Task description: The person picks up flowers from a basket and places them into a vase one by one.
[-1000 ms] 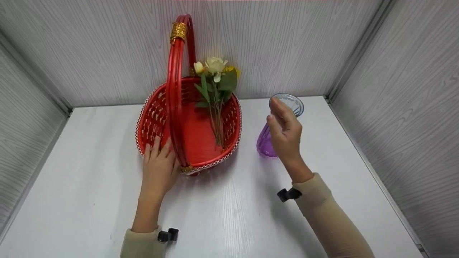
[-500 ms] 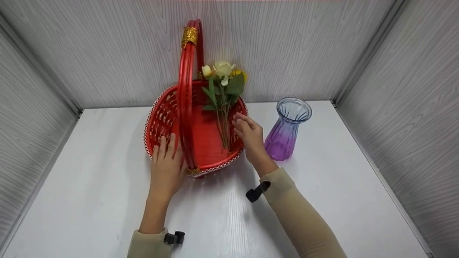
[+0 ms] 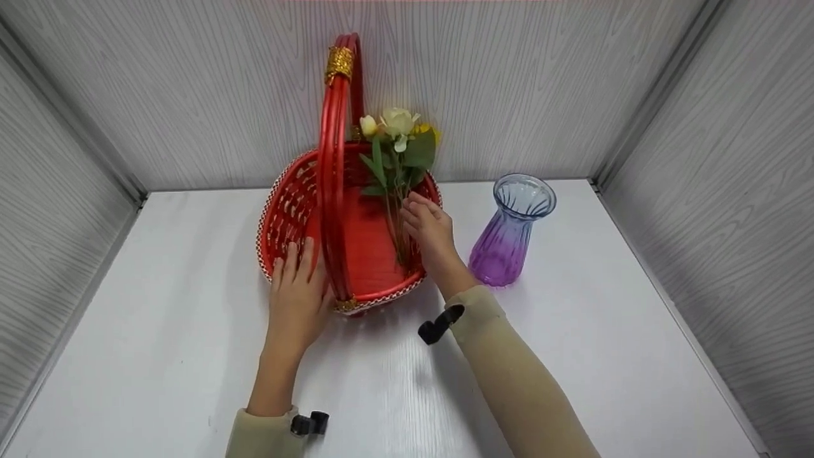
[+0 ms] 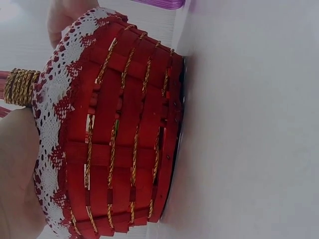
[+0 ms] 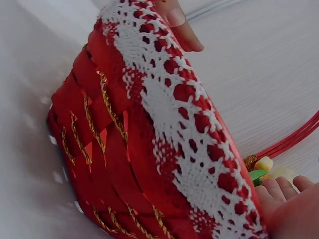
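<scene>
A red woven basket [image 3: 372, 280] with a tall handle and lace-trimmed rim stands on the table. Inside lean artificial flowers [image 3: 397, 121], cream and yellow, with green leaves and long thin stems. Across the basket's front left rim rests my left hand [image 3: 297, 305], its fingers extended inward; in the left wrist view the hand [image 4: 17, 179] lies beside the handle's gold-wrapped base. My right hand [image 3: 434, 238] reaches over the right rim, loosely bent fingers beside the stems. Contact with the stems is unclear. In the right wrist view, the lace rim [image 5: 174, 124] hides part of the basket's inside.
To the right of the basket stands an upright glass vase [image 3: 505, 238], blue above and purple below. White wood-grain walls [image 3: 540, 89] border the white table [image 3: 572, 356] at the back and sides.
My right hand has moved left from in front of the vase into the basket beside the stems. My left hand stays on the rim. The head view has shifted slightly.
</scene>
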Tool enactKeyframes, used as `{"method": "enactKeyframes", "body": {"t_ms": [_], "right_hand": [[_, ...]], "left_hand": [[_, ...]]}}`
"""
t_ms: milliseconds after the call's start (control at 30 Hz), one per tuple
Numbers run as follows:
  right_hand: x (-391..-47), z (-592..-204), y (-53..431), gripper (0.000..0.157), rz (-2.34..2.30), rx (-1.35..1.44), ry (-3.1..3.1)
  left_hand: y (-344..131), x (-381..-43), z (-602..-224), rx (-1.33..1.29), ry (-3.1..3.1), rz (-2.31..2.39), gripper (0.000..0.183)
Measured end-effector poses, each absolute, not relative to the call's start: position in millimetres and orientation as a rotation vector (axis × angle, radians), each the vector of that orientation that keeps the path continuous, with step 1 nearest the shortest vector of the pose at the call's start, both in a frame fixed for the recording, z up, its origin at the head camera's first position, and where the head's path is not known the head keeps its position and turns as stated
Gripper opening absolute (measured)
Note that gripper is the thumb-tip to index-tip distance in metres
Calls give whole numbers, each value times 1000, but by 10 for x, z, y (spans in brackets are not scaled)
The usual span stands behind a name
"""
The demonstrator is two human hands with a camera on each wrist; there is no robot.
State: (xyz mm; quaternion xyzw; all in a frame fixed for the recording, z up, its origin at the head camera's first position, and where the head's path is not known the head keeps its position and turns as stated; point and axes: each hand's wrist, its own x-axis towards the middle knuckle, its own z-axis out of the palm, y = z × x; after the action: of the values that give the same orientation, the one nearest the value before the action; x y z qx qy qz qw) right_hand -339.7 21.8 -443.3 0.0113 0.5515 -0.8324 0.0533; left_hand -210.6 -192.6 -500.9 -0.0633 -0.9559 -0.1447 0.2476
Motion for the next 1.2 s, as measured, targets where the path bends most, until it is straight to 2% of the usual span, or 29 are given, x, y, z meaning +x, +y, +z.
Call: {"method": "enactKeyframes", "body": {"t_ms": [233,733,1200], "right_hand": [[-3523,-4457,204,49,-2450,51,1644],[-3641,-4453,222,58,-2297,164,1641],[-3680,-4432,197,58,-2227,215,1690]], "left_hand": [[-1915,-2107,-5006,-180,-2607,-409,61],[-1923,-2089,-5006,-169,-2653,-403,57],[-1898,-2060,-4981,-192,-2661,-391,56]]}}
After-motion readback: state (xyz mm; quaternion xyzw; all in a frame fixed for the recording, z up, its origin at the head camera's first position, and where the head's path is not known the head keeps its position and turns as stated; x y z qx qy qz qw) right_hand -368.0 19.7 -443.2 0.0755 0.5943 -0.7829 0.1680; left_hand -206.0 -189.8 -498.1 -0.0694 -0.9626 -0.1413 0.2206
